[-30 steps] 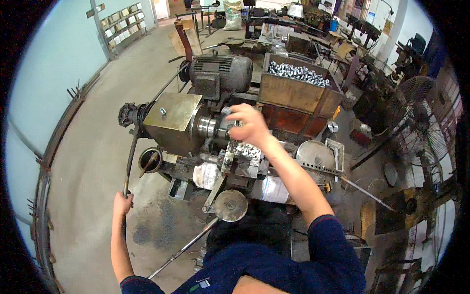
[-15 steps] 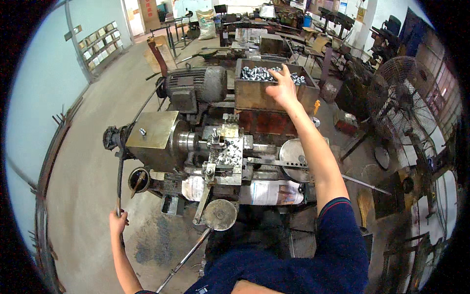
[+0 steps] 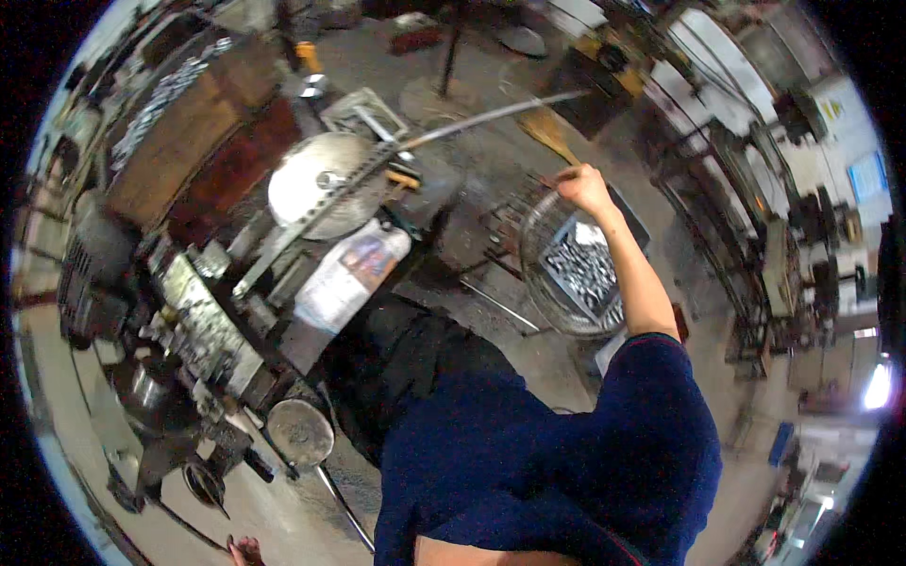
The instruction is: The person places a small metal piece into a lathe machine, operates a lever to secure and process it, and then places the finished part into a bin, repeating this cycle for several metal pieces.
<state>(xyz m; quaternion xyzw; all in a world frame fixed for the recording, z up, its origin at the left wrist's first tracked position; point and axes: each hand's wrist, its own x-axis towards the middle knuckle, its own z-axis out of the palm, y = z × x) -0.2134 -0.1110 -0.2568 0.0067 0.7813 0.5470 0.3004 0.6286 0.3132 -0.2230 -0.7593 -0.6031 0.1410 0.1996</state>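
My left hand (image 3: 247, 550), partly cut off at the lower edge, has its fingers closed around the end of a long dark lever (image 3: 193, 529) that runs up to the machine. My right hand (image 3: 583, 191) is out to the right over the upper rim of a round wire basket (image 3: 530, 283). Motion smears its curled fingers, and whether they touch the rim or hold anything does not show. Inside the basket a blue-grey tray (image 3: 550, 264) carries many small shiny metal parts (image 3: 587, 269), with a whitish piece at their far side.
To the left stands the oily lathe-like machine (image 3: 203, 321) with a large round plate (image 3: 321, 189) and a long rod (image 3: 500, 118) jutting right. A rusty metal box (image 3: 189, 141) of small parts is behind it. A broom (image 3: 552, 135) lies beyond my right hand.
The view has swung to the right. My right hand has left the metal box of small parts and moved over beside the wire basket. My left hand is still at the lever.
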